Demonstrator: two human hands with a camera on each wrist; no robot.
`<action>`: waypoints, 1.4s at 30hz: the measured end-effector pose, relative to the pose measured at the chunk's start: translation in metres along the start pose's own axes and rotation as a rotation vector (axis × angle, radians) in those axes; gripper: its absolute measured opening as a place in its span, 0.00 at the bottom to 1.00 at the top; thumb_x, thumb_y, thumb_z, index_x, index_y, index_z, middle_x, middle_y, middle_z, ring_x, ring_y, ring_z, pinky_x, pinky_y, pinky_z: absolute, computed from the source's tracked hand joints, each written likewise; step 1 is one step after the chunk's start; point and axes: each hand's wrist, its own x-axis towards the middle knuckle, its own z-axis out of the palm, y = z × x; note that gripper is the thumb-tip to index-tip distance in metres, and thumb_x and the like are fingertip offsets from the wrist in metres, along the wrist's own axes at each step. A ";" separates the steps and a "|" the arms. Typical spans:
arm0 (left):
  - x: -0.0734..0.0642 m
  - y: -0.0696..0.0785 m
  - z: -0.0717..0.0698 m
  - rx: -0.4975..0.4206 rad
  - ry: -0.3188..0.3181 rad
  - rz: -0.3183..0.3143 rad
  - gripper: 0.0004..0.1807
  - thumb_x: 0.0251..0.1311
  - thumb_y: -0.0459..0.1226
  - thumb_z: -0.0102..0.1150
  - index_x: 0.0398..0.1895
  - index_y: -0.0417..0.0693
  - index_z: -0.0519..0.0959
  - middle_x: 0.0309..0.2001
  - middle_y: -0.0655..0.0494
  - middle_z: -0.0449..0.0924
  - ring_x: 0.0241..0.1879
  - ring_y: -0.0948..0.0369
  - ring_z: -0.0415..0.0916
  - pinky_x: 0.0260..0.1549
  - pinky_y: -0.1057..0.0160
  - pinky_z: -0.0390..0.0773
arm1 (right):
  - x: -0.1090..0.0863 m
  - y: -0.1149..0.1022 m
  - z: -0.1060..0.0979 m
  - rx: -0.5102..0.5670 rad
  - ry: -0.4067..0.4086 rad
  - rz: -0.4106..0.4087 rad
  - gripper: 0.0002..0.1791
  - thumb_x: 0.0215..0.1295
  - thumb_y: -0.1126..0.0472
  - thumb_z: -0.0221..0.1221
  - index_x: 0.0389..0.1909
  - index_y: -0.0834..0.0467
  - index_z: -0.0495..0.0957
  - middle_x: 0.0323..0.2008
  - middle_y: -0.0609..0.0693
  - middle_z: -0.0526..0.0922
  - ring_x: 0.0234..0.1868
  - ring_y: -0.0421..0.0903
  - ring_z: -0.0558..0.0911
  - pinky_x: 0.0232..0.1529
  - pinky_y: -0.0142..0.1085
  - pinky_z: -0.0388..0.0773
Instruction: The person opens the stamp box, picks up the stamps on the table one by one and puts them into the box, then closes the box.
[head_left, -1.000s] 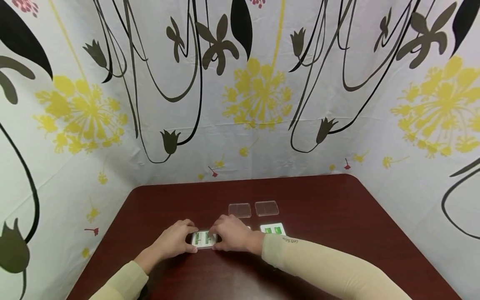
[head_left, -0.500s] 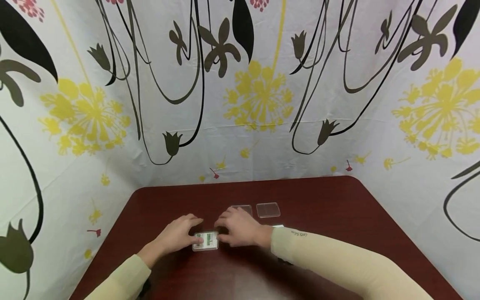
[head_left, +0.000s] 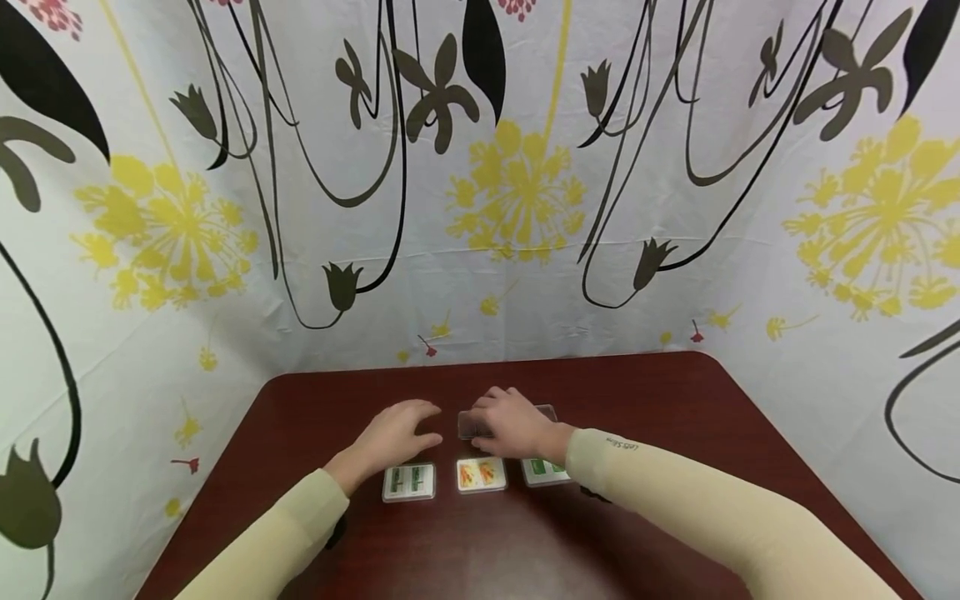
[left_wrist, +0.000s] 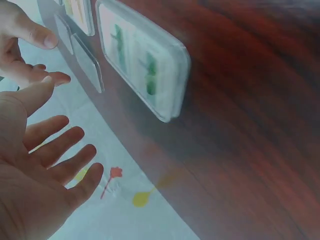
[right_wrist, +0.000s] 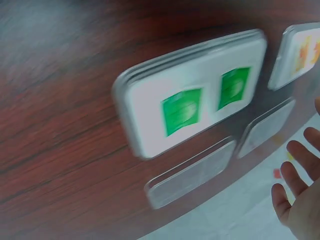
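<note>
My left hand (head_left: 393, 437) hovers beyond a clear-edged flat case (head_left: 408, 483) with two green pictures, its fingers spread and nothing in them. In the left wrist view that palm (left_wrist: 35, 185) faces the camera, apart from the case. My right hand (head_left: 513, 425) reaches over two clear plastic rectangles (head_left: 465, 426) that look like lids, partly covering them. Its fingers (right_wrist: 295, 180) are loosely bent in the right wrist view, with no grip on anything visible. A case with orange pictures (head_left: 481, 475) lies in the middle; another green-pictured case (head_left: 542, 472) is partly behind my right forearm.
A dark red-brown wooden table (head_left: 360, 392) bears everything. Its far edge meets a white curtain (head_left: 465, 325) printed with flowers, which also hangs on both sides.
My left hand has come off the left case and moved farther out and rightward. My right hand has moved from that case to the clear rectangles, uncovering the orange-pictured case.
</note>
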 end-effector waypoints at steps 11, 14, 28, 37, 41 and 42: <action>0.035 0.006 0.020 -0.001 -0.095 0.026 0.35 0.56 0.56 0.54 0.65 0.50 0.64 0.63 0.56 0.63 0.61 0.59 0.60 0.54 0.55 0.64 | -0.011 0.031 0.012 -0.010 -0.061 0.117 0.31 0.55 0.38 0.57 0.58 0.49 0.71 0.50 0.43 0.75 0.50 0.47 0.68 0.43 0.49 0.66; 0.042 0.005 0.025 -0.001 -0.115 0.017 0.36 0.56 0.54 0.55 0.65 0.49 0.63 0.63 0.54 0.63 0.61 0.57 0.60 0.54 0.54 0.64 | -0.013 0.035 0.014 -0.013 -0.082 0.138 0.32 0.54 0.37 0.57 0.58 0.48 0.71 0.50 0.43 0.75 0.50 0.47 0.68 0.44 0.50 0.65; 0.055 -0.003 0.038 0.034 -0.217 -0.059 0.37 0.54 0.58 0.55 0.65 0.53 0.64 0.66 0.49 0.54 0.65 0.52 0.52 0.54 0.47 0.61 | -0.014 0.041 0.020 0.013 -0.148 0.215 0.34 0.54 0.32 0.52 0.56 0.49 0.73 0.59 0.50 0.66 0.60 0.52 0.60 0.49 0.53 0.63; 0.057 -0.001 0.041 0.055 -0.173 -0.055 0.34 0.53 0.56 0.57 0.63 0.54 0.66 0.65 0.49 0.57 0.64 0.52 0.52 0.53 0.43 0.60 | -0.013 0.041 0.023 -0.005 -0.156 0.182 0.33 0.56 0.33 0.51 0.55 0.51 0.73 0.56 0.48 0.66 0.60 0.51 0.60 0.49 0.52 0.63; 0.058 0.001 0.041 0.056 -0.155 -0.051 0.32 0.53 0.55 0.58 0.60 0.53 0.69 0.64 0.50 0.59 0.64 0.53 0.53 0.52 0.43 0.61 | -0.012 0.039 0.025 -0.027 -0.160 0.165 0.32 0.57 0.33 0.50 0.54 0.51 0.72 0.56 0.48 0.65 0.60 0.50 0.59 0.49 0.52 0.63; 0.058 0.001 0.042 0.061 -0.152 -0.048 0.32 0.53 0.55 0.58 0.60 0.53 0.69 0.64 0.51 0.59 0.64 0.53 0.53 0.52 0.43 0.61 | -0.012 0.039 0.025 -0.034 -0.161 0.160 0.32 0.57 0.33 0.50 0.54 0.51 0.72 0.57 0.49 0.65 0.60 0.50 0.59 0.49 0.52 0.63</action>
